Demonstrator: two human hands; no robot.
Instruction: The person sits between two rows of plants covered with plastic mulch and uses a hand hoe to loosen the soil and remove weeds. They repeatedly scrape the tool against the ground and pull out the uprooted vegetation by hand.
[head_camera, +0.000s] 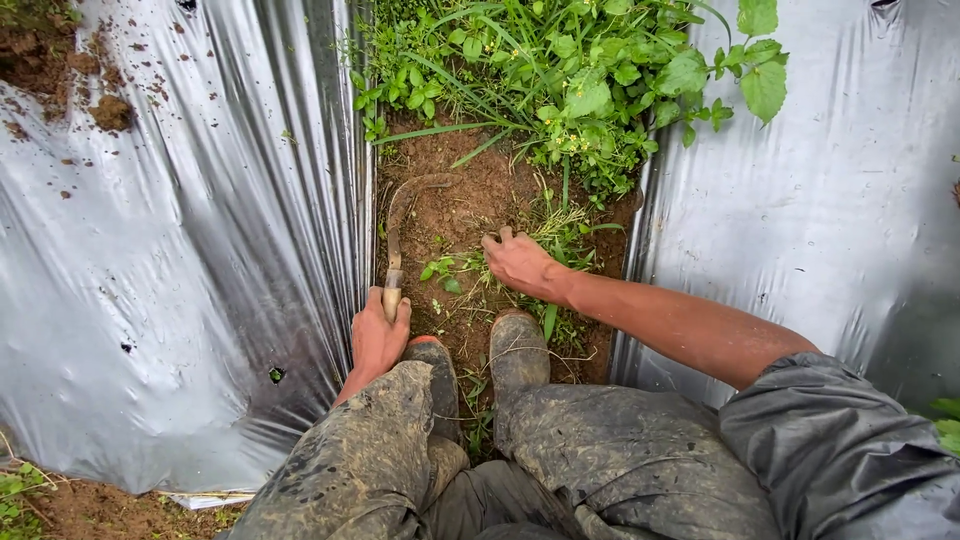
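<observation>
Head view, looking down on a narrow strip of bare brown soil (470, 215) w/ shiny silver-grey plastic mulch sheets either side – left sheet (170, 260), right sheet (800, 210). Left hand (378, 335) has its grip closed round the pale wooden handle of a rusty curved-blade sickle (397, 235); blade runs up from the fist, hooks to the right at the top & lies on the soil just beside the left sheet's edge. Right hand (520, 262) is fingers-down on the soil, grip closed on a tuft of thin green grass & weeds (555, 235), forearm coming in from the right. Two muddy rubber boots – left boot (432, 375), right boot (518, 350) – sit just below the hands, toes pointing up the strip; mud-smeared grey trousers (600, 450) fill the bottom. Dense patch of leafy green weeds (570, 70) at the top of the strip, well apart from the sickle tip. Clods of dirt scattered on the left sheet's upper corner
</observation>
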